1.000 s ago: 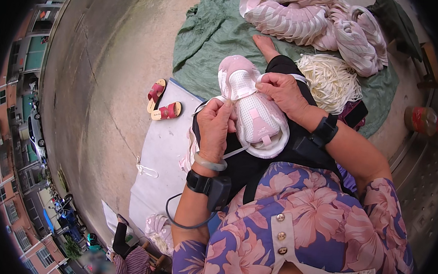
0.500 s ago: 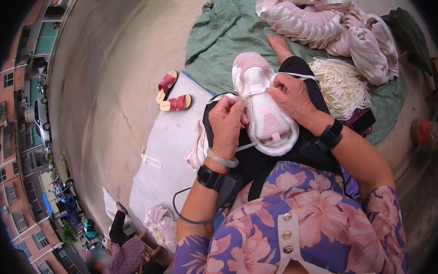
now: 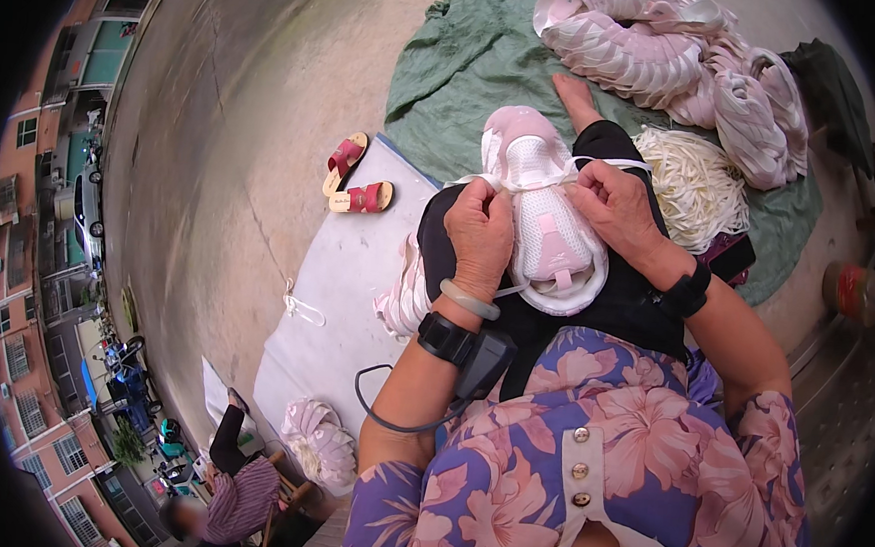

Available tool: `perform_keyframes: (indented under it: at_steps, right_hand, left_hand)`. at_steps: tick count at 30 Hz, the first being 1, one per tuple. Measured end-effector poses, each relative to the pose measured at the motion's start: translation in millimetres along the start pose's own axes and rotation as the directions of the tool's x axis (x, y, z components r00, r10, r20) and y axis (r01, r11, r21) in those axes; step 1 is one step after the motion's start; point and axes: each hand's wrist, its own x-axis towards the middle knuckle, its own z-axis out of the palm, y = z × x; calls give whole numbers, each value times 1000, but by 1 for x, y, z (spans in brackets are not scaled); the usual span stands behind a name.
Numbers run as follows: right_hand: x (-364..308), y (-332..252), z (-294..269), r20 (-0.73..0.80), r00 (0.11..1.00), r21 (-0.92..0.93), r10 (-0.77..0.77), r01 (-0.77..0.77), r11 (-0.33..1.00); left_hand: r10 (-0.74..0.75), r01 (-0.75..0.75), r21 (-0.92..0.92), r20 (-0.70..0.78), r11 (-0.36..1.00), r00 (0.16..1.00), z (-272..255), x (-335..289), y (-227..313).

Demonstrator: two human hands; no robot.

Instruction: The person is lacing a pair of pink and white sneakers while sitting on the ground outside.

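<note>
A pink-and-white shoe upper [image 3: 550, 240] lies across my lap, its toe pointing away from me. A flat white shoelace [image 3: 535, 187] crosses over its tongue. My left hand [image 3: 481, 238] is closed at the left side of the upper, its bent fingers pinching the lace. On the other side my right hand [image 3: 622, 213] grips the lace between thumb and fingers, and a loose length runs off to the right past it. Another lace end shows by my left wrist, near the heel opening. Part of a second pink-and-white upper [image 3: 404, 297] sticks out beyond my left hand.
Right of my knee lies a heap of white laces [image 3: 691, 184], with a dark phone [image 3: 731, 259] beside it. Stacked uppers [image 3: 636, 57] rest on a green cloth [image 3: 438, 98]. Red sandals [image 3: 364, 197] lie left; a bottle [image 3: 855, 292] stands right. Another person [image 3: 243, 497] sits lower left.
My left hand has turned, with its back now more toward me and its fingers curled at the lace. The right hand keeps its pinch. The whole view has shifted slightly.
</note>
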Motion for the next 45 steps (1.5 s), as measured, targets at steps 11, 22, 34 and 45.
perform_keyframes:
  at_steps: [11,22,34,45]
  right_hand:
    - [1,-20,-6,-41,981,15,-191,191,981]
    - [13,-24,21,-14,852,-161,-524,515,842]
    - [6,-30,31,57,871,-336,-489,478,812]
    - [0,-29,38,-10,868,-474,-496,432,767]
  left_hand:
    - [130,-120,102,-98,987,987,4,1,13]
    - [331,-380,431,187,818,925,-12,-11,21]
    - [229,-403,454,390,795,892,-25,-2,38]
    - [270,-437,346,436,830,859,-22,1,37]
